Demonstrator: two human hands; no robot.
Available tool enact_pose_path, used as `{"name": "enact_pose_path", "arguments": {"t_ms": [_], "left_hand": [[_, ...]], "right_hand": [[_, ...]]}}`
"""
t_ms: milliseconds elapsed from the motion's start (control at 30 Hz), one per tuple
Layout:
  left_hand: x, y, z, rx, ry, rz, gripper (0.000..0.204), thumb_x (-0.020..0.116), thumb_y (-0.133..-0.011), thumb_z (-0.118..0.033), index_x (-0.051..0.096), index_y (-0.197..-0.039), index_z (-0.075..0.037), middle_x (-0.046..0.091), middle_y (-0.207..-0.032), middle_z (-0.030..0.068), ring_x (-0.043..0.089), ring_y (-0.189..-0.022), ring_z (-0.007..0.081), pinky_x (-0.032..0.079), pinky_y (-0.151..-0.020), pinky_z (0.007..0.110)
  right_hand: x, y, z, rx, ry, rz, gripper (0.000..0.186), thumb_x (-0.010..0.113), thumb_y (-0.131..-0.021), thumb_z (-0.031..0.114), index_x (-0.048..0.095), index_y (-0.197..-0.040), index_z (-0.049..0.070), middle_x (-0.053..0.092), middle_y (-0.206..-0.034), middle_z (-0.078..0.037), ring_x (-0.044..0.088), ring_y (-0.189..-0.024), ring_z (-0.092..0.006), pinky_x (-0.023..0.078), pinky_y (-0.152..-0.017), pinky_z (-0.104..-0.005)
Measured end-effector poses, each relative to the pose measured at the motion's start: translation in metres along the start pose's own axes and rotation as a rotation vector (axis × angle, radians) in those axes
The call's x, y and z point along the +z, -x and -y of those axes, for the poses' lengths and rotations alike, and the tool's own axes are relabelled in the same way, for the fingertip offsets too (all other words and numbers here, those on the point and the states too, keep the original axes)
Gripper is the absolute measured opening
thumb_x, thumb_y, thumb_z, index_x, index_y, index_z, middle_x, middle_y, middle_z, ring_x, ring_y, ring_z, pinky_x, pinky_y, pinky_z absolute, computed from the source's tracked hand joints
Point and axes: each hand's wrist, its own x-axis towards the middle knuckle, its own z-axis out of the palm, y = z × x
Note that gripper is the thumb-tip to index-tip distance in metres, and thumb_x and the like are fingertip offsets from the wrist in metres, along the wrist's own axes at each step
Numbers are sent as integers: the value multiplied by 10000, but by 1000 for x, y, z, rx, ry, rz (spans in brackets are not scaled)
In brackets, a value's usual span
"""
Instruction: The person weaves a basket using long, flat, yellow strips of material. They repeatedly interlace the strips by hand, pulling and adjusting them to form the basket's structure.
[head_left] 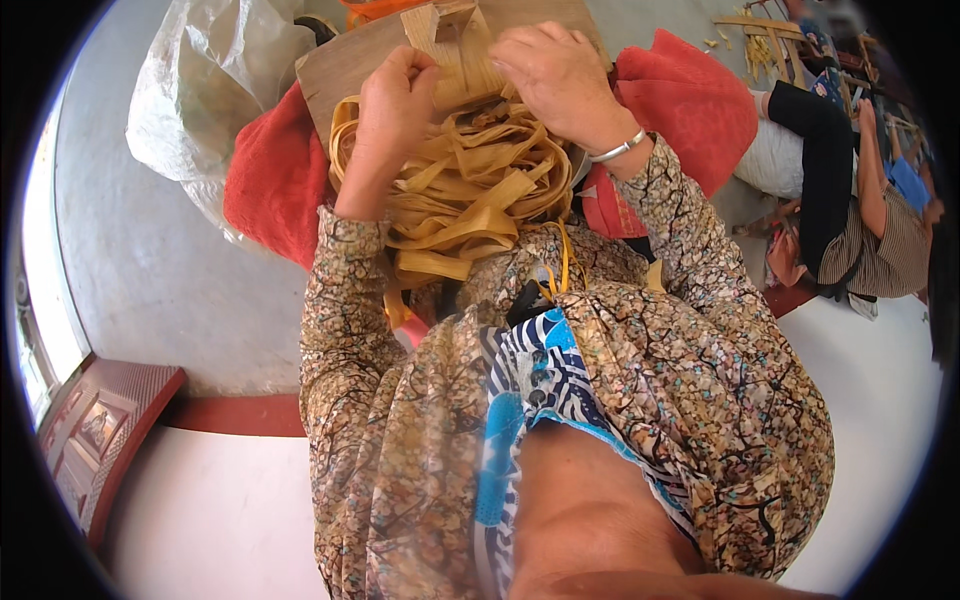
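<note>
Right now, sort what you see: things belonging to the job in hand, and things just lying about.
Likely the job:
tan strips, piled near the left hand and right hand
wooden board beyond the pile

Apparently just lying about:
translucent plastic bag, left of the board
brown panel, lower left

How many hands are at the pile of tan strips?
2: the left hand, fingers curled, at the upper left of the tan strips; the right hand, with a silver bracelet at its wrist, at the upper right.
</note>
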Motion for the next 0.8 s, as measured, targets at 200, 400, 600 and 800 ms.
{"name": "enact_pose_path", "arguments": {"t_ms": [200, 400, 600, 800], "left_hand": [[12, 40, -62, -269, 913, 192, 182, 514, -980, -162, 572, -1064, -11, 540, -700, -6, 479, -548, 57, 375, -482, 185], [-25, 63, -59, -249, 469, 276, 214, 562, -955, -151, 621, -1082, 11, 540, -697, -32, 443, -580, 12, 337, -501, 163], [-48, 87, -99, -17, 449, 259, 247, 548, -959, -154, 673, -844, 24, 586, -699, -9, 482, -628, 51, 387, -554, 218], [-9, 104, -128, -68, 722, 149, 258, 455, -995, -168, 525, -1149, 26, 484, -671, -18, 363, -517, 31, 249, -448, 184]], "right_hand": [[-1, -28, 30, 48, -302, -306, 290, 653, -875, 308, 571, -673, 116, 555, -542, -52, 562, -506, -278, 452, -535, -385], [-8, 0, 26, 183, -542, 155, 285, 648, -889, 290, 633, -718, 63, 574, -547, -81, 544, -455, -200, 420, -454, -326], [-109, 0, 104, 242, -1654, 659, 179, 611, -936, 138, 683, -964, -24, 662, -743, -47, 618, -710, -77, 494, -643, -249], [-84, -13, 75, 363, -1075, -22, 212, 565, -969, 124, 666, -1108, 0, 712, -873, -103, 666, -789, -101, 535, -642, -230]]}}
